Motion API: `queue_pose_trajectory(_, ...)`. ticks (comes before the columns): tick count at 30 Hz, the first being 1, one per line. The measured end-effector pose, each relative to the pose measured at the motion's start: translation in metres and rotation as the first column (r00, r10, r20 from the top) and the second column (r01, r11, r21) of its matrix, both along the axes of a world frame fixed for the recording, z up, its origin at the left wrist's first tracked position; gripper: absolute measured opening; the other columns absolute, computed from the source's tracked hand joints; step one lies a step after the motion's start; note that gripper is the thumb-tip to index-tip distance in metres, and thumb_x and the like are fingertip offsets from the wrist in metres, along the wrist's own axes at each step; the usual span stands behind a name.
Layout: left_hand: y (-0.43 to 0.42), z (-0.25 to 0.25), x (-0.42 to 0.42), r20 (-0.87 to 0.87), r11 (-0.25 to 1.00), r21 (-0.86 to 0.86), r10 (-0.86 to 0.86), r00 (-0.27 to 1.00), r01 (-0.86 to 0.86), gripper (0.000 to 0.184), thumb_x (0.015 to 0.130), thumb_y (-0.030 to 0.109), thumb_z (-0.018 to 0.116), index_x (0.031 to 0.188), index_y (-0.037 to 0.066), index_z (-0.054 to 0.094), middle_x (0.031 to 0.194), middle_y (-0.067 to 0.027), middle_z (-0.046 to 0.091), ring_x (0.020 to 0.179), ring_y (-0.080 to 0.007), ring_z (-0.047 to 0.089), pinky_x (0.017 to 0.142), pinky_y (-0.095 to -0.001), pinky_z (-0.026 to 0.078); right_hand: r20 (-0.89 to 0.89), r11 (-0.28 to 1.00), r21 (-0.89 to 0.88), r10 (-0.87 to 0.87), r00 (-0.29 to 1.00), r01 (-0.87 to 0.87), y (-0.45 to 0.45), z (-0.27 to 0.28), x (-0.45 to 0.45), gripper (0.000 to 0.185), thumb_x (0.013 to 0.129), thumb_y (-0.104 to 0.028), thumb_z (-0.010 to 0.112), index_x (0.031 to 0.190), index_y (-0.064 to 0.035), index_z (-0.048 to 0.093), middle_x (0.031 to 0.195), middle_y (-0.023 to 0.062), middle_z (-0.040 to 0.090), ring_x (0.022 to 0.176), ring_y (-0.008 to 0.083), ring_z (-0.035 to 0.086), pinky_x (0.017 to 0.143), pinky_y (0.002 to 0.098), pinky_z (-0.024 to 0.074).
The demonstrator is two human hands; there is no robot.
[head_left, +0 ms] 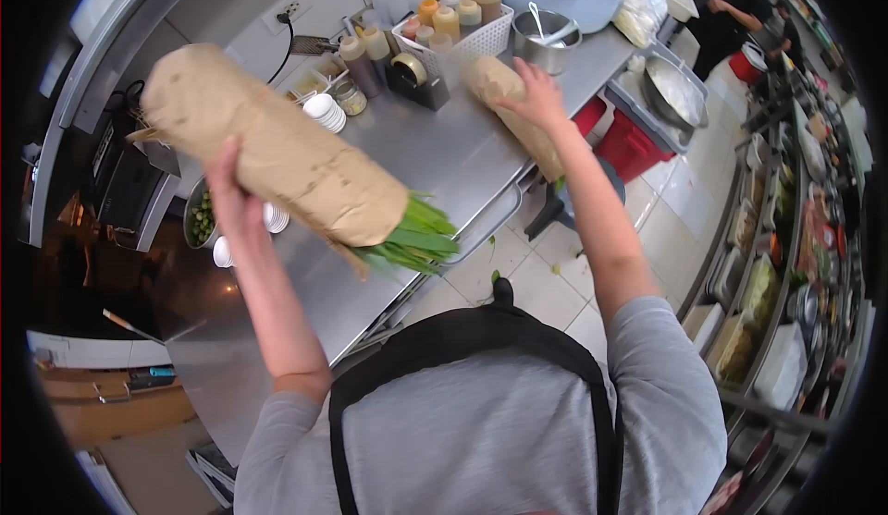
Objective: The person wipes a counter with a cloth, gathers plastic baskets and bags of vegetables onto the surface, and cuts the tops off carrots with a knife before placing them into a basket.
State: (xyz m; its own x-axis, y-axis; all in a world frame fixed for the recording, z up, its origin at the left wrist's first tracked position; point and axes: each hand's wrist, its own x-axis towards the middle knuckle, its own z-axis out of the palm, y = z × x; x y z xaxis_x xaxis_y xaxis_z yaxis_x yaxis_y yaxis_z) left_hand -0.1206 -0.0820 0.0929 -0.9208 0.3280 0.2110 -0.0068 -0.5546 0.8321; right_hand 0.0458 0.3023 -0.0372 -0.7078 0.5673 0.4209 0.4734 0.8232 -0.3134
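Observation:
A large brown-paper bundle of long green leaves [277, 150] slants above the steel counter, its leaf ends poking out at the lower right. My left hand [236, 187] grips it from beneath, fingers mostly hidden behind the paper. A second brown-paper roll [518, 113] lies at the counter's front edge, with a bit of green at its near end. Over that roll is my right hand [536, 99], fingers spread and slightly blurred; whether it touches the paper is hard to tell.
Along the back of the steel counter [407, 150] stand squeeze bottles in a white basket [481, 39], a tape dispenser [416, 80], stacked white cups [324, 111] and a metal pot [546, 43]. A red bin [634, 145] stands on the floor. Farther back, people stand in the aisle.

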Motion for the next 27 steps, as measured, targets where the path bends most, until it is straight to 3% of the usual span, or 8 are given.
queue_pose_trajectory(4, 0.092, -0.043, 0.006, 0.156, 0.998, -0.002, -0.069, 0.985, 0.07, 0.054, 0.07, 0.014, 0.066, 0.114, -0.001, 0.038, 0.103, -0.0126, 0.052, 0.092, -0.0225, 0.054, 0.08, -0.0334, 0.047, 0.237, 0.966, -0.258, 0.033, 0.971, 0.03, 0.09, -0.036, -0.008, 0.103, 0.054, -0.056, 0.068, 0.134, -0.0134, 0.017, 0.124, 0.0204, 0.038, 0.115, 0.0355, 0.036, 0.094, 0.0395, 0.0315)
queue_pose_trajectory(6, 0.12, -0.079, -0.001, 0.255, 0.993, -0.037, -0.095, 0.962, 0.108, 0.058, 0.069, 0.015, 0.067, 0.115, -0.001, 0.036, 0.102, -0.0137, 0.052, 0.091, -0.024, 0.055, 0.078, -0.0348, 0.048, 0.275, 0.792, -0.606, 0.285, 0.918, -0.064, 0.108, -0.064, -0.016, 0.112, 0.05, -0.056, 0.069, 0.136, -0.0192, 0.007, 0.125, 0.0248, 0.034, 0.115, 0.0384, 0.035, 0.095, 0.0421, 0.031)
queue_pose_trajectory(10, 0.14, -0.145, -0.01, 0.398, 0.989, -0.083, -0.078, 0.914, 0.12, 0.068, 0.066, 0.015, 0.07, 0.118, -0.001, 0.029, 0.103, -0.0159, 0.051, 0.093, -0.0259, 0.054, 0.077, -0.0375, 0.049, 0.244, 0.805, -0.557, 0.395, 0.886, -0.206, 0.112, -0.084, -0.014, 0.111, 0.051, -0.047, 0.072, 0.135, -0.0112, 0.009, 0.126, 0.0243, 0.035, 0.115, 0.0357, 0.037, 0.095, 0.0387, 0.0316)
queue_pose_trajectory(12, 0.14, -0.164, -0.005, 0.441, 0.98, -0.178, -0.003, 0.897, 0.091, 0.052, 0.071, 0.02, 0.065, 0.113, 0.0, 0.041, 0.101, -0.0142, 0.054, 0.092, -0.0252, 0.055, 0.079, -0.0373, 0.047, -0.191, 0.505, -0.753, 0.445, 0.875, -0.421, 0.129, -0.099, -0.011, 0.106, 0.055, -0.033, 0.074, 0.134, -0.0038, 0.01, 0.125, 0.0208, 0.037, 0.113, 0.0297, 0.04, 0.093, 0.0354, 0.0332)
queue_pose_trajectory(14, 0.136, -0.172, -0.002, 0.462, 0.977, -0.208, 0.048, 0.885, 0.056, 0.054, 0.07, 0.018, 0.066, 0.114, 0.0, 0.04, 0.102, -0.015, 0.054, 0.092, -0.025, 0.055, 0.078, -0.0376, 0.048, -0.257, 0.161, -0.937, 0.282, 0.924, -0.31, 0.104, -0.043, 0.017, 0.097, 0.059, -0.02, 0.072, 0.133, -0.0017, 0.013, 0.124, 0.0179, 0.038, 0.113, 0.0246, 0.04, 0.093, 0.0324, 0.0325)
queue_pose_trajectory(20, 0.135, -0.168, 0.013, 0.459, 0.96, -0.279, 0.098, 0.883, 0.039, 0.077, 0.06, 0.011, 0.072, 0.12, -0.001, 0.025, 0.107, -0.0168, 0.048, 0.092, -0.0251, 0.055, 0.075, -0.0371, 0.049, -0.43, -0.099, -0.9, 0.358, 0.829, -0.424, 0.062, 0.002, 0.018, 0.088, 0.063, -0.015, 0.068, 0.133, -0.002, 0.016, 0.127, 0.0155, 0.035, 0.117, 0.0236, 0.036, 0.095, 0.0313, 0.0292)
queue_pose_trajectory(26, 0.14, -0.19, -0.001, 0.335, 0.874, -0.486, 0.218, 0.917, -0.03, 0.093, 0.058, 0.013, 0.074, 0.126, -0.001, 0.012, 0.112, -0.0183, 0.045, 0.093, -0.0257, 0.054, 0.075, -0.0361, 0.049, -0.268, 0.325, -0.738, 0.664, 0.698, -0.591, -0.009, -0.025, -0.084, 0.1, 0.057, -0.031, 0.072, 0.134, -0.005, 0.013, 0.129, 0.0217, 0.032, 0.118, 0.0309, 0.034, 0.097, 0.0324, 0.0286)
queue_pose_trajectory(27, 0.141, -0.197, -0.003, 0.352, 0.858, -0.513, 0.234, 0.906, -0.022, 0.099, 0.058, 0.014, 0.075, 0.128, 0.0, 0.005, 0.116, -0.019, 0.042, 0.095, -0.0261, 0.053, 0.075, -0.0355, 0.048, -0.069, 0.447, -0.724, 0.71, 0.701, -0.525, -0.018, -0.044, -0.1, 0.1, 0.059, -0.034, 0.071, 0.134, -0.0037, 0.012, 0.13, 0.0211, 0.03, 0.12, 0.0307, 0.032, 0.098, 0.0334, 0.027)
